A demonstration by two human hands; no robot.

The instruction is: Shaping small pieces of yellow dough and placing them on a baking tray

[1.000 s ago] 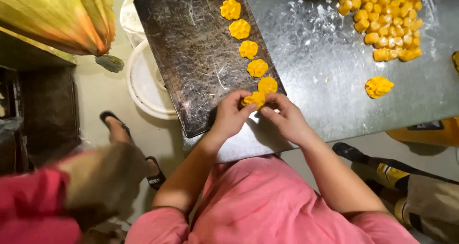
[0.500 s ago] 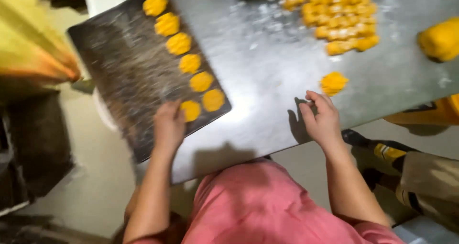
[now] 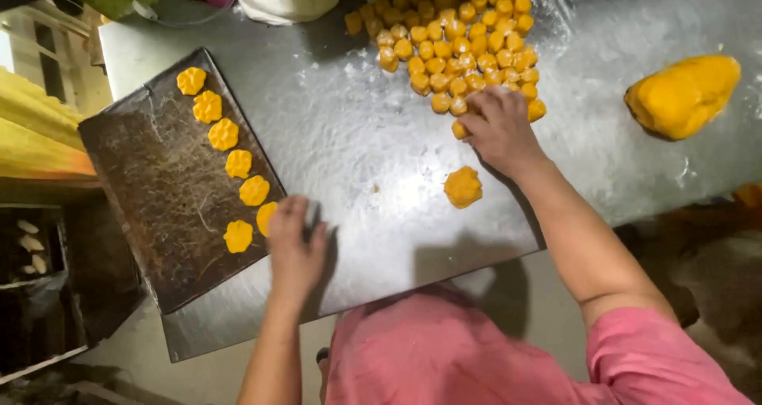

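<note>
Head view: floured steel table point(image 3: 357, 135), right hand point(image 3: 500, 127) pinching dough ball point(image 3: 460, 129), left hand point(image 3: 295, 242) curled beside dark tray point(image 3: 151, 198).

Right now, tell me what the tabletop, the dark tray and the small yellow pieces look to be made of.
Tabletop: apparently bare metal, shiny with glare, dusted white. Dark tray: probably metal, dull and blackened, with pale streaks. Small yellow pieces: soft dough by the look, matte, like the pressed flower shapes.

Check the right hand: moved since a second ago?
Yes. The right hand left the dark tray edge and went across the table to the pile of dough pieces.
</note>
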